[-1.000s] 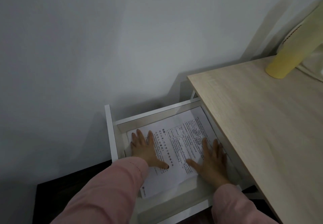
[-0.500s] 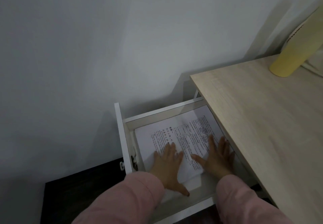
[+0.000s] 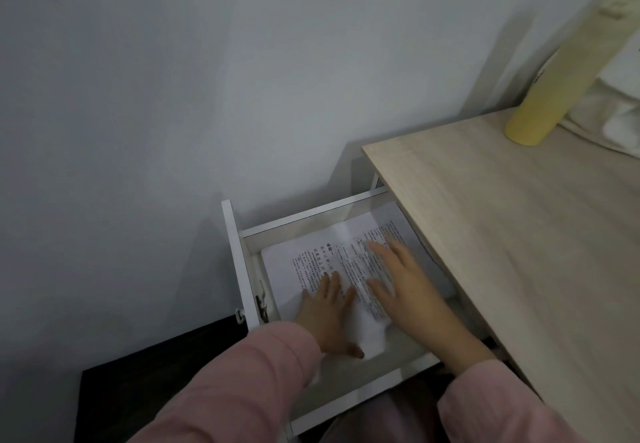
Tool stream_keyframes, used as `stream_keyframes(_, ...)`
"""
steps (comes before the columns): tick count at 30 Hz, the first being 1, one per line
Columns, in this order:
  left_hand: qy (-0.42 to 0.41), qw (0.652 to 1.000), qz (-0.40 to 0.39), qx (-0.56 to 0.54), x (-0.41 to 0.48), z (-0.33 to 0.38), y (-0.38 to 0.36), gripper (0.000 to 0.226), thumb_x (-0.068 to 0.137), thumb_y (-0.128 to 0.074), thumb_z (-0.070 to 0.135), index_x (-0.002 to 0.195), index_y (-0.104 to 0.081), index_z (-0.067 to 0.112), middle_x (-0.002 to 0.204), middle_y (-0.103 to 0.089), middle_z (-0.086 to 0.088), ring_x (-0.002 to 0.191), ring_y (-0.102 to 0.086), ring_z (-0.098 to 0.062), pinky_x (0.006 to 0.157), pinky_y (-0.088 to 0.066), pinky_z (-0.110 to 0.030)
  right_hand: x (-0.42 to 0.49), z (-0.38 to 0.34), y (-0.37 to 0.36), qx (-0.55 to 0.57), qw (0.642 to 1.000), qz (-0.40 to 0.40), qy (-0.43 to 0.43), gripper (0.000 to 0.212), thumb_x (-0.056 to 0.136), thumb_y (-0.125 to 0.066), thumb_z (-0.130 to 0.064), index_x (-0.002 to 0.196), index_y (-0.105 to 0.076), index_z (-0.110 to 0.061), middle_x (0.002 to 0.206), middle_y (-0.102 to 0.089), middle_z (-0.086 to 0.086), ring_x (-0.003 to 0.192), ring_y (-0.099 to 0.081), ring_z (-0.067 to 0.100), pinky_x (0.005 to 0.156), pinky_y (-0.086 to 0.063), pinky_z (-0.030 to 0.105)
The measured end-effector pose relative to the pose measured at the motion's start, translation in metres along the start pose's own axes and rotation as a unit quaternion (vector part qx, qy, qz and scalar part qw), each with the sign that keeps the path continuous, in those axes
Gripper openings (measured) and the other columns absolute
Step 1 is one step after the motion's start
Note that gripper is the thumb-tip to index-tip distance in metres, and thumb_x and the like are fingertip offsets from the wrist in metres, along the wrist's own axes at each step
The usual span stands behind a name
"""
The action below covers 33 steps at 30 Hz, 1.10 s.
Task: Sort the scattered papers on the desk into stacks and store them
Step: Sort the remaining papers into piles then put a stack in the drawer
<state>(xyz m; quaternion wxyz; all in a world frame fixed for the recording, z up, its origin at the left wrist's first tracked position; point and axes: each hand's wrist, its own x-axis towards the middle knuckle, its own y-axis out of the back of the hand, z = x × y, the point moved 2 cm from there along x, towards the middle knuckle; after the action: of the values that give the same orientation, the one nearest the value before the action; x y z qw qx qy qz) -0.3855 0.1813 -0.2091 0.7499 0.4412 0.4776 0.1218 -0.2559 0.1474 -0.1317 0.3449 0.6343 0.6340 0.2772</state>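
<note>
Sheets of white paper printed with dense black text point(image 3: 313, 268) lie flat on the bottom of an open white drawer point(image 3: 236, 252), pulled out from under the light wood-grain desk top point(image 3: 519, 252). The left hand point(image 3: 327, 314) presses on them with straight fingers pointing at the drawer's back wall and the thumb spread sideways at the stack's near edge. Just to its right, the right hand point(image 3: 403, 287) lies palm down on the print, fingers splayed and reaching farther back. Neither hand curls round anything. The stack sits square to the drawer walls, and its lines of print run the same way the fingers point, from the back wall toward the front. A crease or sheet edge runs along that line too, just ahead of the left fingertips. Which side is the long one cannot be told, since the hands and the desk top hide the near and right edges. Pink sleeves point(image 3: 242, 390) cover both forearms. Far beyond the right hand a pale yellow cylinder point(image 3: 554, 79) stands on the desk, with blurred white things just past it. Left of the left sleeve lies a dark surface point(image 3: 156, 390) below a grey wall point(image 3: 207, 96).
</note>
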Motion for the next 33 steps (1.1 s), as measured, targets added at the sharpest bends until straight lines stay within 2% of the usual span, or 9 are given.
stream_keyframes(2, 0.008, 0.999, 0.034, -0.018, -0.011, -0.003, 0.008, 0.100, 0.082, -0.052, 0.061, 0.149, 0.011, 0.022, 0.156, 0.023, -0.011, 0.145, 0.019, -0.030, 0.118, 0.002, -0.053, -0.009, -0.013, 0.027, -0.017, 0.995, 0.084, 0.058, 0.045, 0.093, -0.051, -0.018, 0.137, -0.042, -0.016, 0.150, -0.031, 0.004, 0.137, -0.030, 0.015, 0.108, -0.020, 0.017)
stream_keyframes(5, 0.040, 0.984, 0.176, -0.003, -0.038, -0.016, 0.027, 0.078, 0.093, -0.042, 0.048, 0.151, 0.001, 0.017, 0.158, 0.017, -0.012, 0.145, 0.019, -0.028, 0.117, 0.009, -0.047, -0.015, -0.002, 0.057, -0.052, 0.985, 0.158, 0.049, 0.040, 0.091, -0.054, -0.014, 0.130, -0.051, -0.011, 0.142, -0.042, 0.009, 0.131, -0.038, 0.019, 0.105, -0.024, 0.022)
stream_keyframes(9, 0.143, 0.925, 0.343, -0.082, -0.074, -0.053, 0.037, 0.070, 0.094, -0.042, 0.038, 0.150, -0.008, 0.012, 0.158, 0.010, -0.017, 0.145, 0.015, -0.032, 0.117, 0.008, -0.043, -0.022, 0.039, 0.063, -0.118, 0.983, 0.126, -0.069, 0.049, 0.094, -0.046, -0.028, 0.139, -0.040, -0.011, 0.151, -0.028, 0.019, 0.139, -0.026, 0.034, 0.115, -0.020, 0.041)
stream_keyframes(12, 0.210, 0.892, 0.329, -0.227, -0.084, -0.066, 0.029, 0.075, 0.091, -0.049, 0.031, 0.150, -0.006, 0.012, 0.157, 0.010, -0.019, 0.146, 0.002, -0.037, 0.118, -0.009, -0.045, -0.033, 0.058, 0.064, -0.157, 0.979, 0.090, -0.094, 0.051, 0.098, -0.031, -0.039, 0.146, -0.025, -0.024, 0.158, -0.012, 0.007, 0.146, -0.008, 0.021, 0.118, -0.004, 0.034)
stream_keyframes(16, 0.207, 0.842, 0.325, -0.378, -0.084, -0.055, 0.029, 0.081, 0.089, -0.054, 0.030, 0.150, -0.002, 0.019, 0.156, 0.000, -0.018, 0.123, -0.046, -0.042, 0.101, -0.041, -0.045, -0.046, 0.064, 0.072, -0.168, 0.976, 0.113, -0.084, 0.049, 0.099, -0.025, -0.041, 0.146, -0.025, -0.028, 0.158, -0.015, 0.001, 0.146, -0.009, 0.017, 0.118, -0.004, 0.032)
stream_keyframes(22, 0.177, 0.839, 0.322, -0.402, -0.068, -0.016, 0.044, 0.094, 0.090, -0.053, 0.042, 0.148, 0.016, 0.015, 0.159, -0.003, -0.015, 0.136, -0.035, -0.036, 0.105, -0.033, -0.042, -0.072, 0.081, 0.078, -0.167, 0.973, 0.119, -0.109, 0.048, 0.099, -0.025, -0.036, 0.146, -0.024, -0.029, 0.158, -0.015, -0.001, 0.146, -0.008, 0.014, 0.118, -0.001, 0.031)
stream_keyframes(25, 0.141, 0.837, 0.306, -0.431, -0.055, 0.011, 0.054, 0.089, 0.090, -0.051, 0.044, 0.149, 0.006, 0.010, 0.154, -0.028, -0.011, 0.133, -0.039, -0.032, 0.103, -0.036, -0.040, -0.083, 0.087, 0.081, -0.165, 0.971, 0.123, -0.119, 0.047, 0.099, -0.024, -0.036, 0.146, -0.022, -0.029, 0.158, -0.014, -0.002, 0.146, -0.007, 0.013, 0.118, 0.000, 0.029)
stream_keyframes(28, 0.067, 0.824, 0.286, -0.485, -0.040, 0.045, 0.060, 0.062, 0.089, -0.051, 0.047, 0.135, -0.029, 0.014, 0.128, -0.055, -0.003, 0.114, -0.056, -0.025, 0.086, -0.044, -0.033, -0.093, 0.094, 0.084, -0.157, 0.971, 0.124, -0.133, 0.047, 0.099, -0.022, -0.037, 0.146, -0.021, -0.031, 0.158, -0.012, -0.004, 0.145, -0.006, 0.010, 0.119, 0.001, 0.029)
stream_keyframes(33, 0.000, 0.810, 0.261, -0.525, -0.009, 0.099, 0.074, 0.074, 0.074, -0.045, 0.071, 0.122, -0.044, 0.015, 0.123, -0.051, 0.004, 0.112, -0.051, -0.017, 0.102, -0.041, -0.042, -0.108, 0.108, 0.092, -0.171, 0.964, 0.144, -0.143, 0.054, 0.095, -0.013, -0.047, 0.145, -0.025, -0.032, 0.157, -0.016, -0.004, 0.146, -0.008, 0.012, 0.119, -0.002, 0.030)
